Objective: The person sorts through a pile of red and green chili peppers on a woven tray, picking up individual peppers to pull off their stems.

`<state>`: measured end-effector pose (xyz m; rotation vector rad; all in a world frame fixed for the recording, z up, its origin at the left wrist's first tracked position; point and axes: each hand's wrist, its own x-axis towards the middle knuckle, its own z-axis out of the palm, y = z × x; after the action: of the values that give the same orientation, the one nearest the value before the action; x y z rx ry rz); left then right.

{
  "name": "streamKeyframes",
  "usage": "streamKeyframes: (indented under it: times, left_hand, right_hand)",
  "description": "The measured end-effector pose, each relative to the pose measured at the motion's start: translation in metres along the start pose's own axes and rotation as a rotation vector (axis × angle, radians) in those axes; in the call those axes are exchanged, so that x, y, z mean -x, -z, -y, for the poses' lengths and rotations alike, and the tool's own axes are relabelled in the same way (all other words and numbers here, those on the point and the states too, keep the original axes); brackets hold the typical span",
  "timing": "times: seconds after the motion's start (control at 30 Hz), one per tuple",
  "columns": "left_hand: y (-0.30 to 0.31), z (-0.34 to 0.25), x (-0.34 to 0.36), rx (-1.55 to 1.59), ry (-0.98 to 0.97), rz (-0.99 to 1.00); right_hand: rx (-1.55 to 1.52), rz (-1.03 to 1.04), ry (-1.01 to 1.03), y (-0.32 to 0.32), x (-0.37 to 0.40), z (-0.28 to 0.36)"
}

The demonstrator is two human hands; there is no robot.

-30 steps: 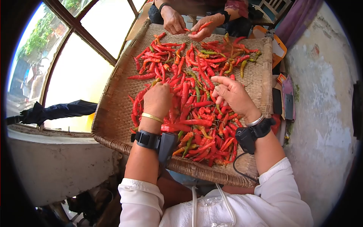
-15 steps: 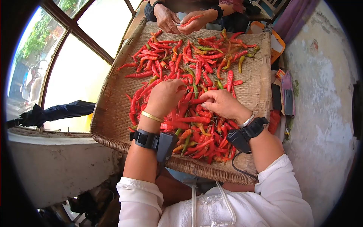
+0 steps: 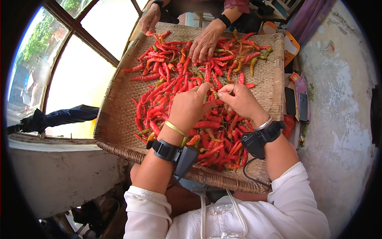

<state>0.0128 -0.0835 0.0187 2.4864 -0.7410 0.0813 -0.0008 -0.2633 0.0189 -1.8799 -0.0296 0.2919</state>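
Observation:
Over the middle of a heap of red chili peppers [image 3: 159,99], both hands work close together. My left hand [image 3: 190,104] is closed, its fingertips round a chili pepper [image 3: 214,95] that is mostly hidden. Facing it from the right, my right hand [image 3: 242,102] pinches with thumb and forefinger at what looks like the pepper's thin green stem. The peppers lie in a shallow woven basket [image 3: 113,119]. A few of them are green or orange.
Across the basket, another person's hand [image 3: 205,44] reaches into the peppers, and their other hand [image 3: 150,19] holds a red pepper at the far left corner. Windows and a folded dark umbrella [image 3: 67,118] are at left. A phone [image 3: 303,106] lies beside the right wall.
My left hand has moved right, towards my right hand, which has risen slightly. The other person's hands have parted, one moving down into the peppers, the other to the left corner.

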Motion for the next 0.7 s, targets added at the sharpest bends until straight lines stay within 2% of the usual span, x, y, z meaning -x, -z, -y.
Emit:
streamKeyframes:
  times: [0.03,0.07,0.13,0.17,0.2,0.27,0.3,0.33,0.43,0.53,0.6,0.67,0.7]
  left_hand:
    - [-0.001,0.005,0.001,-0.215,0.020,0.014]
    - [-0.002,0.012,0.002,-0.214,0.022,0.012]
    - [-0.001,0.021,0.004,-0.356,0.134,0.204]
    - [-0.001,0.022,0.005,-0.358,0.137,0.174]
    - [-0.003,0.023,0.005,-0.357,0.138,0.174]
    - [-0.008,0.027,0.005,-0.370,0.205,0.122]
    - [-0.008,0.027,0.005,-0.369,0.207,0.122]
    - [-0.007,0.026,0.004,-0.364,0.237,0.126]
    - [-0.008,0.025,0.002,-0.336,0.315,0.143]
    - [-0.014,0.035,0.000,-0.302,0.369,0.101]
    - [-0.013,0.042,0.001,-0.286,0.380,0.053]
    - [-0.009,0.048,-0.001,-0.132,0.302,0.116]
    - [-0.004,0.045,-0.003,0.013,0.326,0.121]
  right_hand:
    - [0.261,-0.036,0.039,0.008,-0.001,0.000]
    - [0.263,-0.035,0.040,0.014,-0.002,-0.002]
    - [0.281,-0.145,0.016,0.022,-0.004,0.003]
    - [0.120,-0.034,-0.155,0.030,-0.002,0.009]
    - [0.121,-0.032,-0.156,0.026,-0.002,0.009]
    - [-0.653,-0.084,0.136,0.014,-0.002,0.010]
    - [-0.683,-0.030,0.159,0.013,-0.001,0.011]
    - [-0.682,-0.029,0.157,0.013,-0.002,0.008]
    - [-0.264,0.021,-0.029,0.008,-0.006,-0.004]
    - [-0.194,0.114,-0.069,0.001,-0.006,-0.006]
    - [-0.169,0.088,-0.090,-0.004,-0.004,-0.004]
    - [-0.175,0.128,-0.091,-0.002,-0.004,-0.007]
    - [-0.165,0.130,-0.082,-0.002,-0.005,-0.010]
